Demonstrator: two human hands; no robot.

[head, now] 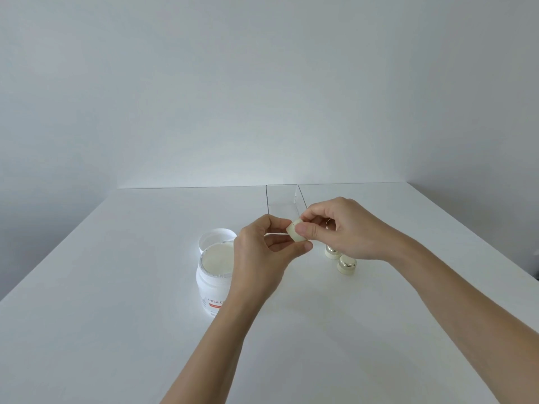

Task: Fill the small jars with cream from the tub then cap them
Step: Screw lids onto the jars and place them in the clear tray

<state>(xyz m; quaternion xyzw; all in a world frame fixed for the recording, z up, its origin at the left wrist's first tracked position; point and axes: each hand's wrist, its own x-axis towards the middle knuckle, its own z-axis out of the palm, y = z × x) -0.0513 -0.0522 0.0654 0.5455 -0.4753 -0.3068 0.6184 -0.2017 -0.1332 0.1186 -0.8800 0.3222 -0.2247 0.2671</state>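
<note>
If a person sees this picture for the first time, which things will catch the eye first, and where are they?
First the two hands at the centre: the left hand and the right hand together pinch one small cream-coloured jar above the white table. Next, the open tub of cream stands at the left, its white lid lying just behind it. Two capped small jars stand to the right, and a clear rectangular tray sits further back.

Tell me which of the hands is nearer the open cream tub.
Left. The left hand overlaps the open cream tub's right edge; the right hand is farther right, above two capped jars.
</note>
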